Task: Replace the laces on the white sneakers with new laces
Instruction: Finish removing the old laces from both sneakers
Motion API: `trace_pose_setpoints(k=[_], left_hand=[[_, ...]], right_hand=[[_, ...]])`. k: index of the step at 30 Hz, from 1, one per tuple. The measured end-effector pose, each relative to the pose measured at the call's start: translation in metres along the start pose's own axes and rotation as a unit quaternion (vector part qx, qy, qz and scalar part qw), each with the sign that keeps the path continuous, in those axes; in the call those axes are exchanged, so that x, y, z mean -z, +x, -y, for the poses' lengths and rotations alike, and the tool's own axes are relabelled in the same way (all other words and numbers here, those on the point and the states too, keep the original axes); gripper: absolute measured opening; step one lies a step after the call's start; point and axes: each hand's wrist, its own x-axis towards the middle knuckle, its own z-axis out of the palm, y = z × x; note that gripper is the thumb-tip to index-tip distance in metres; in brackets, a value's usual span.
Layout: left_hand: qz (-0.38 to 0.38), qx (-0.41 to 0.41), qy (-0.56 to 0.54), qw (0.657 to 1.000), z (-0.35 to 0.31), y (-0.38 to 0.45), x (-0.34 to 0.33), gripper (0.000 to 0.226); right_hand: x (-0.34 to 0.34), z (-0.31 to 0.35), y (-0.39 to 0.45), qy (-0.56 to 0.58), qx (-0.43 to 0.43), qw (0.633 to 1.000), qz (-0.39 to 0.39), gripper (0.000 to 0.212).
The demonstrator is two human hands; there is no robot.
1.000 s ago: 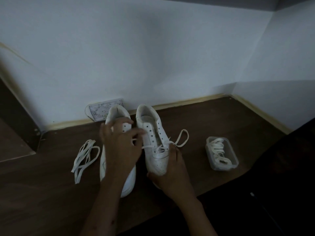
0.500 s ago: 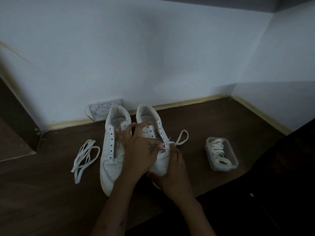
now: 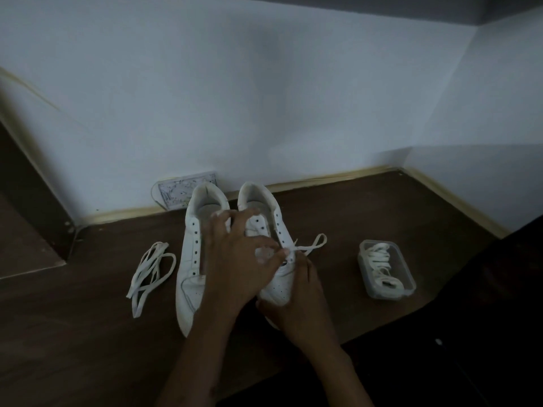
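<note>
Two white sneakers stand side by side on the table (image 3: 352, 201), heels to the wall. Our left hand (image 3: 238, 259) lies across the right sneaker (image 3: 264, 207), thumb pinching its lace (image 3: 311, 245) at the lower eyelets. Our right hand (image 3: 299, 301) grips that sneaker's toe. The left sneaker (image 3: 191, 259) is unlaced. A loose lace (image 3: 150, 268) lies left; a box (image 3: 408, 277) of laces sits right.
</note>
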Motion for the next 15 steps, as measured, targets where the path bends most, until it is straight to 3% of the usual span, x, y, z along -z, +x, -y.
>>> trace_pose_setpoints(k=[2, 5, 8, 12, 15], left_hand=[[0.049, 0.011, 0.044, 0.998, -0.003, -0.005, -0.008, 0.02], [0.046, 0.004, 0.058, 0.997, -0.005, -0.006, -0.015, 0.005], [-0.015, -0.009, 0.053, 0.998, -0.006, -0.002, -0.011, 0.005], [-0.149, 0.149, -0.074, 0.975, 0.009, 0.003, 0.001, 0.009], [-0.124, 0.156, -0.072, 0.977, 0.012, 0.003, 0.0, 0.02]], right_hand=[[0.002, 0.0, -0.001, -0.005, 0.003, 1.0, -0.001, 0.105], [-0.002, 0.002, 0.0, -0.005, -0.007, 1.0, 0.01, 0.102], [-0.004, 0.002, 0.001, 0.01, -0.016, 1.0, 0.007, 0.108], [0.001, 0.0, -0.004, -0.016, -0.005, 1.0, -0.007, 0.116], [-0.001, 0.0, -0.004, -0.011, -0.009, 1.0, -0.011, 0.114]])
